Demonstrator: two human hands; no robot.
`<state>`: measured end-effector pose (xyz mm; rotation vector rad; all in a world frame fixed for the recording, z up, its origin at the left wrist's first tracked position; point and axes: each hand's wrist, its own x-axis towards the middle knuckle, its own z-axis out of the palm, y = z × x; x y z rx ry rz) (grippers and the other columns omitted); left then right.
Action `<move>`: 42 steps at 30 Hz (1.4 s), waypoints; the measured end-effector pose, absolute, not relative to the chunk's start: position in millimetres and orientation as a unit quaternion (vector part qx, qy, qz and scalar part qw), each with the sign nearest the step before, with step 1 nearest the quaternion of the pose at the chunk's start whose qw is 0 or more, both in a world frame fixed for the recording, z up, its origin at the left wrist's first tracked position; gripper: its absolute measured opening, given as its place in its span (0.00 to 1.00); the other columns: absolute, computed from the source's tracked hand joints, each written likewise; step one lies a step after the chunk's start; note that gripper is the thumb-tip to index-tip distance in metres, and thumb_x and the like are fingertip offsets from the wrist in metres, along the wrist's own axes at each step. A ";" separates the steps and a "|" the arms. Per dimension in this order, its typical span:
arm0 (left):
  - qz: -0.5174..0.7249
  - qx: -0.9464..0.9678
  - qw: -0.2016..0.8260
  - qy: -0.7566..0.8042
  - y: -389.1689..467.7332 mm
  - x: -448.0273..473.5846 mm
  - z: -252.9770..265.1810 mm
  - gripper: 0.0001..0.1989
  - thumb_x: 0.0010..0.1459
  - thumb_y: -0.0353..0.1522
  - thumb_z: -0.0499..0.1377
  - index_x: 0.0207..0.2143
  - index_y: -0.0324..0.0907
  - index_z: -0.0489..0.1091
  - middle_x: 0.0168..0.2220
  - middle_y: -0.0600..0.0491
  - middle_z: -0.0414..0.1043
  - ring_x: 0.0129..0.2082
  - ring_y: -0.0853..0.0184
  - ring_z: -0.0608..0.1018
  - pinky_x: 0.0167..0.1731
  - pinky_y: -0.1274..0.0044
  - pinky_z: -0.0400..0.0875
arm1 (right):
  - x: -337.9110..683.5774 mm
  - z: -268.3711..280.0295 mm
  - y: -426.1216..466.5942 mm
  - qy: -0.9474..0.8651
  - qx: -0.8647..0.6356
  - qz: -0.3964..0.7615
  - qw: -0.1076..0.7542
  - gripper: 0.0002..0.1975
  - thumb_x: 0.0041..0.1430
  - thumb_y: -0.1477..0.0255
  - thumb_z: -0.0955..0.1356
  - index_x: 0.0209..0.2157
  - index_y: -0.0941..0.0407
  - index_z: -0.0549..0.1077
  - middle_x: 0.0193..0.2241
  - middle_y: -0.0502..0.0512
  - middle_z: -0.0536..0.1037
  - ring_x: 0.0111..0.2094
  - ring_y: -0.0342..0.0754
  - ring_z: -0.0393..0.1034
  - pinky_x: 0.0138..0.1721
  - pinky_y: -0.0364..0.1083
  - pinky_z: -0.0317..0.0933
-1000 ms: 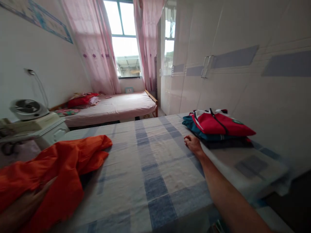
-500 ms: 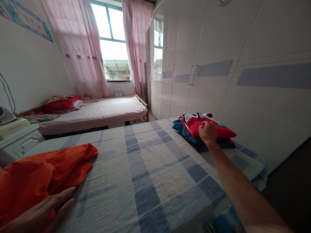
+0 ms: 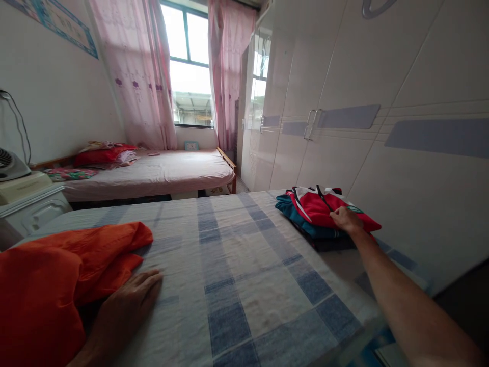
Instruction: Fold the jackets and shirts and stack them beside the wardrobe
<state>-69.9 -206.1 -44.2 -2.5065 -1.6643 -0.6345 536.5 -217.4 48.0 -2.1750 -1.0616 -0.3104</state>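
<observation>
A stack of folded clothes lies on the right side of the near bed, topped by a red and white jacket (image 3: 317,206) with a dark zip. Beneath it is a teal garment (image 3: 292,211), with something dark lower down. My right hand (image 3: 347,220) reaches onto the red jacket, its fingers bunched on the cloth near the zip. At the left, a crumpled orange garment (image 3: 46,275) covers the bed corner. My left hand (image 3: 128,300) rests beside that garment with fingers stretched out over the sheet, holding nothing visible.
A checked blue and white sheet (image 3: 263,275) covers the near bed. White wardrobe doors (image 3: 344,153) stand along the right. Behind is another bed (image 3: 168,171) under a curtained window. A white cabinet (image 3: 38,209) with a small fan (image 3: 11,164) stands at the left.
My right hand has slid right and nearer along the red jacket, and more of the zip shows. My left hand has come forward and right, out from the orange garment's edge onto the sheet.
</observation>
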 end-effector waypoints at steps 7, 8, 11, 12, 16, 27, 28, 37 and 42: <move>-0.230 -0.807 0.033 -0.543 -206.0 -67.9 -45.7 0.18 0.57 0.40 0.49 0.42 0.46 0.75 0.50 0.53 0.74 0.49 0.58 0.75 0.45 0.70 0.73 | 479.7 93.7 -198.4 -0.427 -0.794 -0.137 0.411 0.06 0.53 0.67 0.63 0.30 0.55 0.65 0.29 0.55 0.71 0.34 0.50 0.66 0.39 0.47 0.59; -0.230 -0.806 0.031 -0.544 -205.6 -68.3 -46.2 0.18 0.57 0.39 0.49 0.42 0.46 0.75 0.50 0.53 0.73 0.49 0.59 0.75 0.44 0.70 0.74 | 463.4 104.9 -194.7 -0.451 -0.764 -0.125 0.444 0.06 0.53 0.67 0.63 0.30 0.54 0.64 0.28 0.54 0.70 0.32 0.48 0.65 0.38 0.46 0.59; -0.247 -0.798 0.019 -0.549 -204.8 -69.6 -47.8 0.19 0.57 0.38 0.48 0.44 0.45 0.74 0.50 0.52 0.73 0.49 0.59 0.75 0.44 0.71 0.74 | 400.9 135.2 -191.7 -0.537 -0.647 -0.045 0.539 0.06 0.54 0.66 0.63 0.29 0.53 0.62 0.24 0.48 0.65 0.26 0.44 0.59 0.32 0.44 0.57; -0.259 -0.794 0.012 -0.551 -204.9 -69.7 -47.7 0.19 0.57 0.38 0.48 0.44 0.45 0.74 0.50 0.51 0.73 0.50 0.59 0.75 0.44 0.71 0.73 | 376.8 142.4 -194.3 -0.570 -0.610 -0.014 0.550 0.06 0.54 0.66 0.63 0.29 0.53 0.61 0.23 0.46 0.63 0.25 0.43 0.58 0.31 0.43 0.57; -0.336 -0.760 -0.047 -0.555 -209.6 -67.2 -40.2 0.21 0.58 0.41 0.48 0.48 0.43 0.70 0.53 0.48 0.70 0.49 0.59 0.75 0.42 0.72 0.74 | 282.9 149.2 -219.4 -0.702 -0.475 0.108 0.519 0.07 0.56 0.67 0.63 0.28 0.52 0.60 0.26 0.45 0.64 0.27 0.43 0.59 0.30 0.42 0.57; -0.429 -0.745 -0.014 -0.511 -231.1 -62.9 -12.3 0.18 0.62 0.39 0.47 0.44 0.42 0.71 0.50 0.47 0.68 0.52 0.60 0.69 0.55 0.66 0.61 | 297.4 45.8 -212.3 -0.641 -0.586 0.121 0.481 0.08 0.53 0.65 0.64 0.31 0.55 0.69 0.28 0.52 0.74 0.29 0.46 0.68 0.34 0.44 0.62; -0.398 -0.768 -0.010 -0.501 -231.9 -60.6 -12.4 0.18 0.62 0.39 0.47 0.43 0.42 0.72 0.50 0.47 0.69 0.52 0.60 0.69 0.55 0.65 0.61 | 317.5 33.1 -206.2 -0.609 -0.617 0.111 0.487 0.08 0.53 0.65 0.64 0.30 0.56 0.69 0.28 0.53 0.75 0.30 0.46 0.69 0.34 0.45 0.63; -0.220 -0.843 0.023 -0.491 -228.3 -25.2 -0.1 0.20 0.61 0.43 0.49 0.41 0.41 0.74 0.49 0.43 0.70 0.55 0.54 0.66 0.56 0.58 0.55 | 413.2 -37.0 -196.6 -0.450 -0.743 0.117 0.481 0.07 0.50 0.70 0.64 0.31 0.57 0.70 0.25 0.55 0.77 0.25 0.47 0.71 0.30 0.45 0.65; -0.218 -0.840 -0.057 -0.494 -234.2 -17.0 9.5 0.18 0.59 0.44 0.50 0.38 0.42 0.73 0.45 0.46 0.70 0.46 0.58 0.71 0.50 0.63 0.63 | 404.0 -32.6 -196.6 -0.456 -0.744 0.107 0.476 0.06 0.49 0.70 0.64 0.29 0.56 0.71 0.25 0.54 0.77 0.27 0.47 0.72 0.33 0.45 0.64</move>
